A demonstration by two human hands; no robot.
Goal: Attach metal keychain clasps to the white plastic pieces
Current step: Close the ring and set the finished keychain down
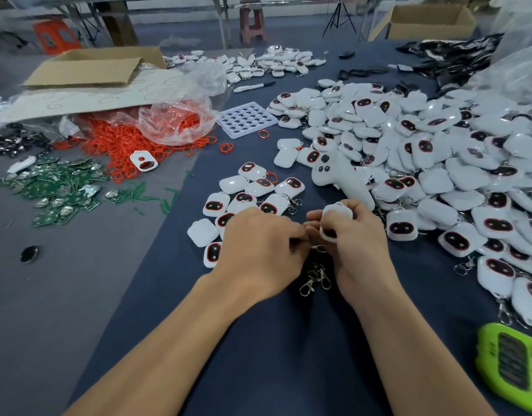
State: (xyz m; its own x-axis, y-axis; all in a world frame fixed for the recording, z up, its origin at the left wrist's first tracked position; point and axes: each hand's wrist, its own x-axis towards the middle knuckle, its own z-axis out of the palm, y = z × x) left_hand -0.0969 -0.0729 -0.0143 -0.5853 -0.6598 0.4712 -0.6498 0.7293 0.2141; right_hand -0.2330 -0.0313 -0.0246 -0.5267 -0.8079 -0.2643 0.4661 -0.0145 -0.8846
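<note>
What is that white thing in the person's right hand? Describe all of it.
The white plastic piece is a small, rounded, glossy shell. The right hand grips it above the dark cloth, tilted, with a dark patch showing at its lower end. The left hand pinches at a metal clasp just below it; whether the two are joined is hidden.

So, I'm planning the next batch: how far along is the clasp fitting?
Done: many pieces in the large pile show clasps. In hand: the right hand grips a white piece while the left hand pinches a clasp at it. Left: the small group nearby, mostly claspless, and loose clasps between the wrists.
</note>
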